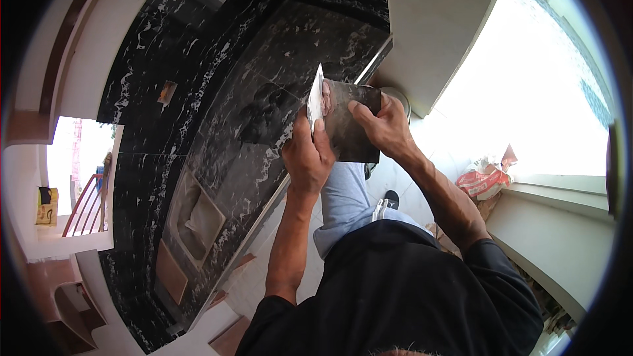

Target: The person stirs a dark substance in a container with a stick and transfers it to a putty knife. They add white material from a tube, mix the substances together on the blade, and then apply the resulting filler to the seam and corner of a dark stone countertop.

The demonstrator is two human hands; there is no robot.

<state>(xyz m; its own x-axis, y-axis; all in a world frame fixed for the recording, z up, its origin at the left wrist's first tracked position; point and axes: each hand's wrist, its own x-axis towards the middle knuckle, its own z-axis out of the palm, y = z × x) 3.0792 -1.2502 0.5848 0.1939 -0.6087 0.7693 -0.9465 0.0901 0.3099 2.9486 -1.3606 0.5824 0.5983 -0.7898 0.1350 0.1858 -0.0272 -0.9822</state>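
Both my hands are raised in front of me over the front edge of a black, white-veined stone counter (pixel 227 135). My left hand (pixel 308 158) is closed on a thin, pale, pointed piece (pixel 316 99), seen nearly edge-on; its kind I cannot make out. Just right of it, a dark flat rectangular plate (pixel 353 142) is gripped by my right hand (pixel 388 122), thumb lying across its face. A brownish smear marks the plate's left side, close to the pale piece. Whether the two pieces touch is unclear. Behind them, a darker patch shows on the counter.
A sink (pixel 194 221) is set into the counter at left, beside a brown board (pixel 171 271). On the black back wall is a small plate (pixel 167 93). A red-and-white bag (pixel 486 177) lies at right below the bright window. A yellow bag (pixel 47 207) hangs far left.
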